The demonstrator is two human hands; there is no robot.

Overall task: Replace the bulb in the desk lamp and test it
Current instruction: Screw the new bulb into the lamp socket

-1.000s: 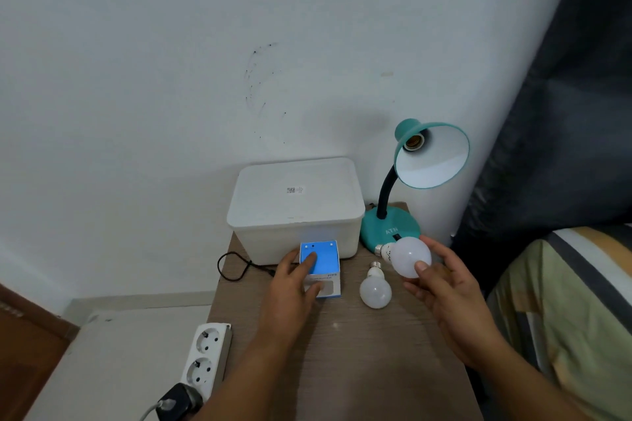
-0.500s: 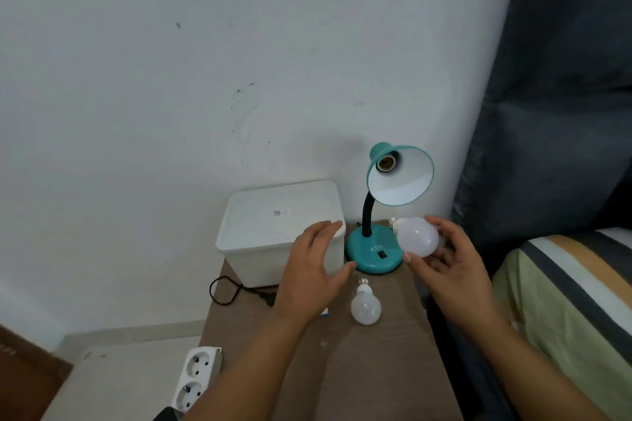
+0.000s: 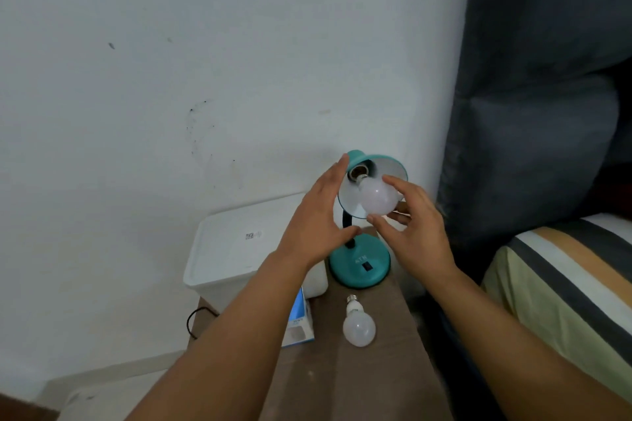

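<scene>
A teal desk lamp (image 3: 359, 267) stands at the back of a small wooden table (image 3: 342, 379), its shade (image 3: 390, 169) tilted toward me. My right hand (image 3: 410, 225) grips a white bulb (image 3: 378, 200) inside the shade, the bulb's screw base right at the socket (image 3: 355, 174). My left hand (image 3: 318, 215) is at the shade's left edge, fingers straight up along its rim, thumb under it. A second white bulb (image 3: 358, 326) lies on the table in front of the lamp base.
A white lidded box (image 3: 236, 249) stands left of the lamp. A blue and white bulb carton (image 3: 301, 325) lies partly under my left forearm. A black cord (image 3: 193, 321) hangs off the table's left edge. A striped bed (image 3: 564, 284) and dark curtain (image 3: 533, 96) are at the right.
My right hand lifted the bulb from near the lamp base up into the shade. My left hand left the carton and rose to the shade's left edge. The camera moved closer.
</scene>
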